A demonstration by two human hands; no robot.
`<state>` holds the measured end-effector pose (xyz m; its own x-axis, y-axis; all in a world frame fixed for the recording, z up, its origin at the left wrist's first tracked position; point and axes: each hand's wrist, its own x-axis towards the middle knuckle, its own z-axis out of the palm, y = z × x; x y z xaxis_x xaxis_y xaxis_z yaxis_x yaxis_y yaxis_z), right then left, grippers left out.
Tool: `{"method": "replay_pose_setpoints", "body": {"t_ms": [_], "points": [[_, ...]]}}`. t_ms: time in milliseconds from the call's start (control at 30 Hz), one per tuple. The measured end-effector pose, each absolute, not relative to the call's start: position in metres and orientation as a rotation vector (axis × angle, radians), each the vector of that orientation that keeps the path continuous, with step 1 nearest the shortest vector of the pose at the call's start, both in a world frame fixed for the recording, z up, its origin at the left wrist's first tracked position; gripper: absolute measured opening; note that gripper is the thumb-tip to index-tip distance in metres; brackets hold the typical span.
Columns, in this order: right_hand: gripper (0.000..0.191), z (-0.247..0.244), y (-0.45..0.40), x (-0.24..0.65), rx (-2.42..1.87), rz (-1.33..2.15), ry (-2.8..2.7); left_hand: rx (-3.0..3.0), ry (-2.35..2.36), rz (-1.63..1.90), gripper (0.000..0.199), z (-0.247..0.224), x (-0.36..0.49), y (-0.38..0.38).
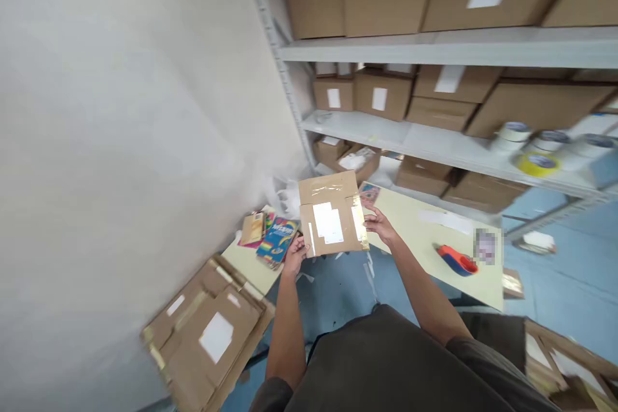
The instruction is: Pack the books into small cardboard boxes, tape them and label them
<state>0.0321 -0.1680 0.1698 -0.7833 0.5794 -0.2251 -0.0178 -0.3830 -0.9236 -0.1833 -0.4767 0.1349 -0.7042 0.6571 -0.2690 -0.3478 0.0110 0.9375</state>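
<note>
Between my two hands is a flat cardboard box (321, 196), its broad side facing me. White labels cover its middle, and shiny tape runs along its top and right edge. My left hand (295, 256) grips the lower left corner, while my right hand (379, 225) grips the right edge. Colourful books (279, 238) lie on the table just left of my left hand. To the right of my right hand, a red and blue tape dispenser (458, 261) rests on the pale yellow tabletop (415, 241).
Flattened cardboard boxes (193, 335) are stacked at the lower left beside the white wall (145, 109). A metal shelf (434, 48) at the back holds several cardboard boxes and tape rolls (535, 164). More cardboard (560, 360) lies at the lower right on the blue floor (579, 264).
</note>
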Motion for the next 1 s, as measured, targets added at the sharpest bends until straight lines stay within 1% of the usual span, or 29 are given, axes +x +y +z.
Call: {"method": "replay_pose_setpoints", "body": {"t_ms": [67,200,300,433,600,767,900,1000], "points": [[0.081,0.18,-0.132,0.078,-0.8,2.121,-1.45,0.388,1.552,1.691,0.062,0.135,-0.169,-0.417],[0.076,0.185,-0.082,0.16,-0.903,1.977,-1.389,0.489,1.51,1.517,0.065,0.134,-0.134,-0.32],[0.069,0.178,-0.063,0.204,-0.968,1.899,-1.329,0.513,1.494,1.428,0.07,0.131,-0.114,-0.271],[0.064,0.16,-0.053,0.231,-1.044,1.841,-1.241,0.531,1.455,1.351,0.08,0.124,-0.106,-0.232],[0.064,0.138,-0.049,0.225,-1.102,1.843,-1.116,0.577,1.387,1.246,0.081,0.114,-0.128,-0.201],[0.062,0.122,-0.04,0.187,-1.208,1.837,-0.993,0.614,1.421,1.153,0.072,0.099,-0.176,-0.166],[0.061,0.104,-0.026,0.145,-1.297,1.834,-0.939,0.561,1.455,1.128,0.067,0.074,-0.219,-0.135],[0.059,0.084,-0.021,0.119,-1.447,1.75,-0.898,0.528,1.484,1.124,0.06,0.044,-0.237,-0.117]]}}
